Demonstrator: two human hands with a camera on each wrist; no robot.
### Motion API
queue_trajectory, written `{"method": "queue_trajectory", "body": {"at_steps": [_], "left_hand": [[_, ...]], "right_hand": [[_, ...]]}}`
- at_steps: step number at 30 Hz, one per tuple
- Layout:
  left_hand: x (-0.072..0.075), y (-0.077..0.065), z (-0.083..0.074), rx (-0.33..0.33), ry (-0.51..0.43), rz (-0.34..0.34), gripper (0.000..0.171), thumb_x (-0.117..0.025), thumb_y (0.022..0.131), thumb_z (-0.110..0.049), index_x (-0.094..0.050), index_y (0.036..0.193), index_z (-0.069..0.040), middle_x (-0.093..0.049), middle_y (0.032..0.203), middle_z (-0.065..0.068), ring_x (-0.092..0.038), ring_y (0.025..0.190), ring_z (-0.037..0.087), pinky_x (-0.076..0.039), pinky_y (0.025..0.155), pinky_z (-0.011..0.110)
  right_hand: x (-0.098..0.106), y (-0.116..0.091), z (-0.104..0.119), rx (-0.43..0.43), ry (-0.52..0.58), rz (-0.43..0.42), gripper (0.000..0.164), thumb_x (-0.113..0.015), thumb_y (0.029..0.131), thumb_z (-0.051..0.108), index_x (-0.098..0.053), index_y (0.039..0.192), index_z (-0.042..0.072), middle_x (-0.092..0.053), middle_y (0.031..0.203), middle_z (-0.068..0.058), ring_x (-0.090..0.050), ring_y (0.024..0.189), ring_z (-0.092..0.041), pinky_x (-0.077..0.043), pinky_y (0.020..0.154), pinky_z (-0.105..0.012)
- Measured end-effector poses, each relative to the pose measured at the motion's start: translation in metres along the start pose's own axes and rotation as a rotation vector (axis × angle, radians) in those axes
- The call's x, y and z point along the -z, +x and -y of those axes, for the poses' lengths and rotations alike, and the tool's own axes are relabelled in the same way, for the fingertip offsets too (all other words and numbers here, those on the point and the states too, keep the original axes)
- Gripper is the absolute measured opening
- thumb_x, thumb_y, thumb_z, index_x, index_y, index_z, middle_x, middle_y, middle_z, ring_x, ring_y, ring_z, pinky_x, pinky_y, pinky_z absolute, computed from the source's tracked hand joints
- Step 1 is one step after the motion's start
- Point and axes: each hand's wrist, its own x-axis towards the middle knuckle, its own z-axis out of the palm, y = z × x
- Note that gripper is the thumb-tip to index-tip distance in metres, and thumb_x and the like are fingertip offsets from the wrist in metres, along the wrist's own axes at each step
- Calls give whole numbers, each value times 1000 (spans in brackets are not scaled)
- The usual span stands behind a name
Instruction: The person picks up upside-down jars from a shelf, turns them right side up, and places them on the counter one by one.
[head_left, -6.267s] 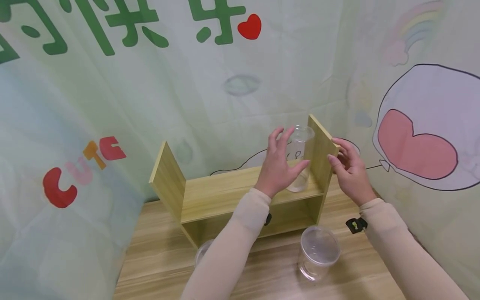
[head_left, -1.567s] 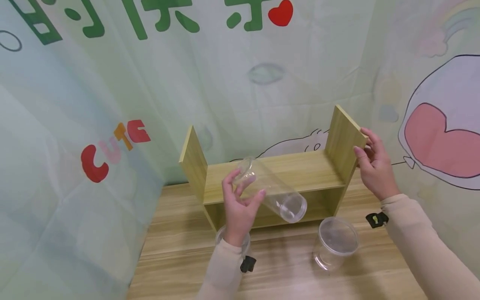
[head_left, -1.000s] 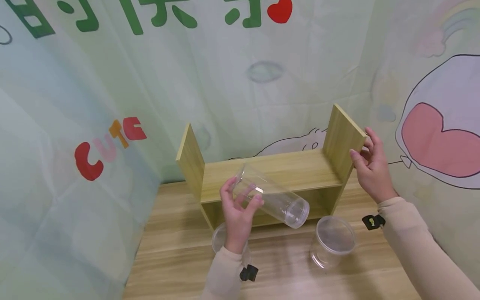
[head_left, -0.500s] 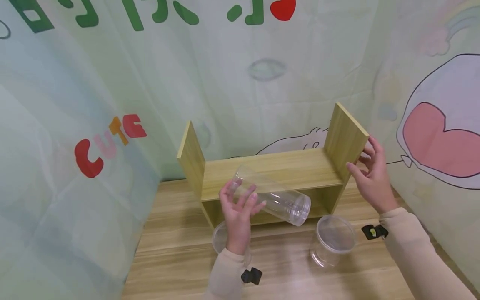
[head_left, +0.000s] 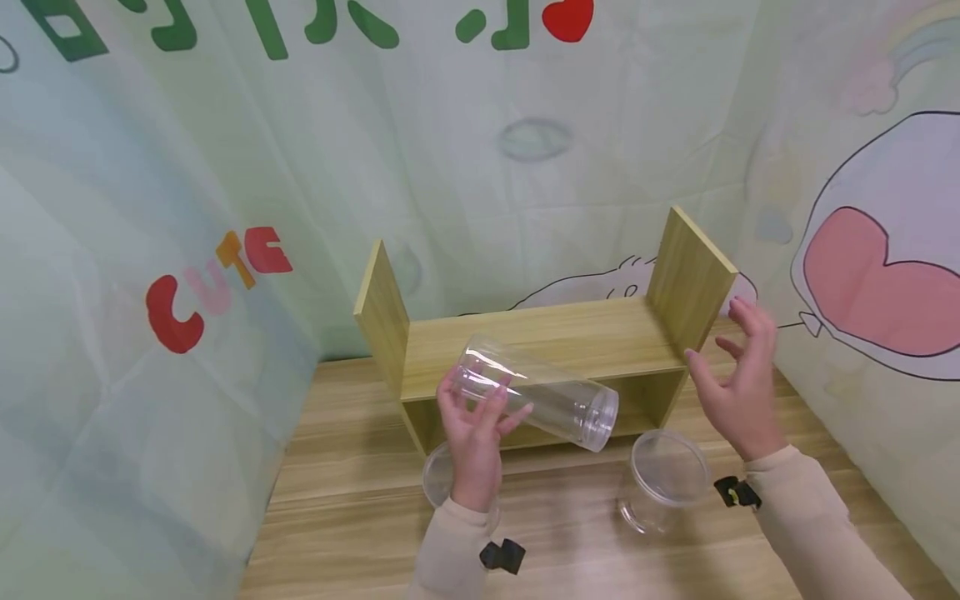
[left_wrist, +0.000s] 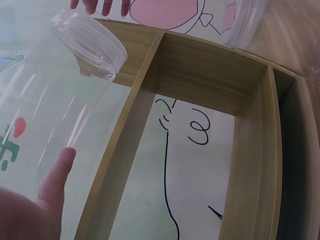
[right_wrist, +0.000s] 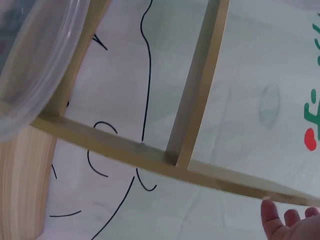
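Observation:
My left hand (head_left: 474, 454) holds a tall clear plastic jar (head_left: 551, 402), tilted with its capped-looking end down to the right, in front of a small wooden shelf (head_left: 536, 333). In the left wrist view the thumb lies along the side of the jar (left_wrist: 75, 107), whose ringed end is at the top. My right hand (head_left: 742, 392) is off the shelf's right side panel (head_left: 686, 279), fingers apart and loosely bent, holding nothing. The right wrist view shows its fingertips close below the shelf's edge (right_wrist: 220, 184).
A wide, short clear jar (head_left: 667, 479) with a lid stands on the wooden table (head_left: 570, 542) before the shelf's right end. Another clear jar (head_left: 438, 477) is partly hidden behind my left hand. A printed curtain (head_left: 420, 167) hangs behind and at both sides.
The tall jar has left the shelf's right end, moving left and forward in my left hand, and tipped over. My right hand has let go of the side panel and dropped lower.

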Motion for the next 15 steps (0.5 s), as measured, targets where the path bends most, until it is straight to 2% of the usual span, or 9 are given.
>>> {"method": "queue_trajectory", "body": {"at_steps": [3, 5, 8, 12, 15], "left_hand": [[-1, 0, -1, 23, -23, -25, 60, -61, 84, -5, -24, 131, -7, -28, 134, 17, -47, 112, 40, -49, 71, 52], [-1, 0, -1, 38, -32, -42, 60, -62, 84, -6, -24, 131, -7, -27, 134, 17, -47, 112, 40, -49, 71, 53], [-1, 0, -1, 56, -40, -61, 61, -62, 84, -5, -24, 131, -7, -28, 133, 17, -46, 112, 41, -49, 70, 53], [0, 0, 0, 61, -49, -70, 61, -61, 84, -5, -23, 132, -7, -28, 133, 17, -45, 112, 42, -49, 70, 53], [-2, -1, 2, 65, -47, -76, 62, -61, 85, -7, -22, 133, -8, -28, 133, 17, -45, 113, 43, -49, 71, 53]], "right_hand": [[-4, -6, 7, 64, 27, -15, 66, -59, 71, -14, -33, 131, -7, -31, 131, -23, -36, 115, -23, -42, 83, -17], [-7, -10, 10, 69, 75, -17, 64, -60, 71, -15, -33, 129, -10, -31, 129, -27, -37, 112, -23, -43, 81, -17], [-12, -16, 17, 55, 187, -4, 62, -58, 72, -17, -32, 128, -13, -30, 130, -26, -37, 112, -22, -44, 80, -19], [-20, -23, 23, 71, 301, 68, 59, -54, 73, -19, -32, 127, -15, -31, 130, -23, -37, 113, -23, -44, 83, -21], [-26, -29, 25, 83, 307, 146, 58, -55, 72, -18, -33, 126, -15, -31, 129, -24, -36, 115, -24, -44, 86, -21]]}}
